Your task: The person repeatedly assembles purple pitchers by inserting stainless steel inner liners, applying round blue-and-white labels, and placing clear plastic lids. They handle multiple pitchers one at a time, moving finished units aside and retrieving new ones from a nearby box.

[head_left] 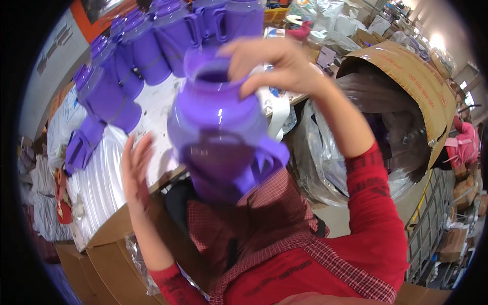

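Observation:
A large purple jug (218, 122) with a side handle and an open mouth stands upright in front of me, over my lap and the table's edge. My right hand (277, 63) reaches over its top, thumb and fingers closed on the neck rim. A purple collar or cap-like part (199, 58) shows beside those fingers; blur hides whether it is separate from the jug. To the jug's left, my left hand (137, 168) is raised and apart from it, fingers stretched out and holding nothing.
Several more purple jugs (147, 51) with lids line the back and left of the white table (155, 109). White plastic sleeves (99, 173) lie at the left. An open cardboard box (406, 76) lined with clear plastic stands at the right, and brown cartons (109, 262) at the lower left.

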Tool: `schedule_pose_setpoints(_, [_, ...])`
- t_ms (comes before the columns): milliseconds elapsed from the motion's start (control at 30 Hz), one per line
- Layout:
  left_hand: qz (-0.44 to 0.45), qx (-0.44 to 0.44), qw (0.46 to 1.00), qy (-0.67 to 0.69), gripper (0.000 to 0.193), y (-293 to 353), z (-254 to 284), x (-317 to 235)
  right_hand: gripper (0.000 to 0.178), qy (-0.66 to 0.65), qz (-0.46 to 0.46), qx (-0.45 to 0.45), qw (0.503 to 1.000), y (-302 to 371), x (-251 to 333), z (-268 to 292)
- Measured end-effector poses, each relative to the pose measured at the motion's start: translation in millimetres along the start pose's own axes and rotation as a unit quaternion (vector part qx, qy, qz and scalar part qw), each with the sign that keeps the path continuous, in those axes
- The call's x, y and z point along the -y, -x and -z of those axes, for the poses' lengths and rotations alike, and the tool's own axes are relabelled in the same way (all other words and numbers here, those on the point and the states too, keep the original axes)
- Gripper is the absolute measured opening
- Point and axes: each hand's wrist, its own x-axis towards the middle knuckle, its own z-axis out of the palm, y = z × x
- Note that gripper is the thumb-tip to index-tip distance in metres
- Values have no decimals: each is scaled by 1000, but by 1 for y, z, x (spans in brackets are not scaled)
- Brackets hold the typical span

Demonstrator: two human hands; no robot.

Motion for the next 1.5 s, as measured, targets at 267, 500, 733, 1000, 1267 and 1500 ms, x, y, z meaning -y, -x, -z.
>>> schedule_pose_setpoints(267, [316, 65, 928, -186, 74, -50, -75, 59, 47, 255, -341, -116, 897, 170, -218, -20])
schedule_pose_setpoints(500, [-70, 230, 832, -501, 63, -133, -189, 93, 47, 321, -326, -82, 886, 257, -273, -24])
schedule_pose_setpoints(733, [-396, 296, 636, -593, 50, -145, -324, 258, 45, 116, -446, -94, 882, 261, -279, -2])
schedule_pose_setpoints(1000, [-362, 485, 727, -323, 5, -59, -295, 145, 51, 251, -366, -170, 880, 255, -340, 28])
schedule_pose_setpoints(1267, [-228, 611, 701, -288, 28, 12, -276, 81, 47, 336, -322, -185, 866, 243, -335, 26])
schedule_pose_setpoints(1500, [-361, 505, 664, -416, 39, 52, -267, 80, 19, -90, -668, -210, 708, 292, -72, -65])
